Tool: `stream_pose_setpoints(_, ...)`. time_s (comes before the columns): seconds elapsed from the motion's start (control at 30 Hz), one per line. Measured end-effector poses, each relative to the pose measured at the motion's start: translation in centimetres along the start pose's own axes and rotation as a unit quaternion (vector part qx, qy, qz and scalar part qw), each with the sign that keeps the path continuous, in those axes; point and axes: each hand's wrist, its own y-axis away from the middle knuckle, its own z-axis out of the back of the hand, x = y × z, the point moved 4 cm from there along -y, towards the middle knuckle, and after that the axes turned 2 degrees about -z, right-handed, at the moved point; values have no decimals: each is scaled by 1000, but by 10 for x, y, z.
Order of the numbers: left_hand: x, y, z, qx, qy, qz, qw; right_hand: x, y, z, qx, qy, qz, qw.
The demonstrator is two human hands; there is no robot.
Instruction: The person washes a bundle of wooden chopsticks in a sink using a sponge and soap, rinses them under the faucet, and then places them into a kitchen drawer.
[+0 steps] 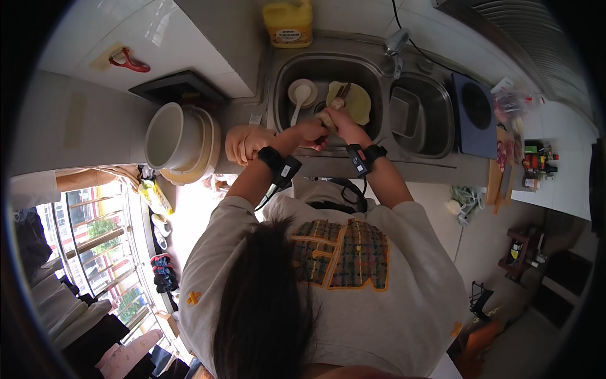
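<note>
Both my hands are together over the front rim of the left sink basin (pixel 287 76). My right hand (pixel 344 120) grips a small pale beige lump (pixel 326 118), which may be a sponge or a cloth. My left hand (pixel 310 134) curls against the same lump from below. Both wrists carry black bands. Behind the hands, a yellow plate (pixel 358 104) with chopsticks (pixel 343 91) on it lies in the basin. A white bowl (pixel 297 88) holding a white spoon (pixel 299 101) sits beside it.
A faucet (pixel 396 43) stands between the basins, and the right basin (pixel 435 123) holds a metal tray (pixel 403 114). A yellow jug (pixel 288 24) stands behind the sink. A dark cooktop (pixel 475 114) is at the right, a white pot (pixel 170 136) and a pale rounded object (pixel 243 144) at the left.
</note>
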Motion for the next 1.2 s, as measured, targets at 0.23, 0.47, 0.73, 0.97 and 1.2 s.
stream_pose_setpoints(0.23, 18, 1, 13, 27, 122, 23, 992, 9, 51, -24, 187, 119, 195, 955)
stream_pose_setpoints(0.47, 18, 11, 17, -110, 261, 61, 957, -21, 24, -35, 221, 222, 283, 906)
stream_pose_setpoints(0.73, 30, 15, 46, 59, 182, 179, 965, -59, -23, 0, -25, -357, -259, 897)
stream_pose_setpoints(0.97, 14, 13, 29, 117, 98, 208, 966, -85, -32, 79, -178, -409, -211, 870)
stream_pose_setpoints(1.2, 13, -21, 16, 131, 119, 183, 967, -65, -19, 28, -25, -453, -79, 888)
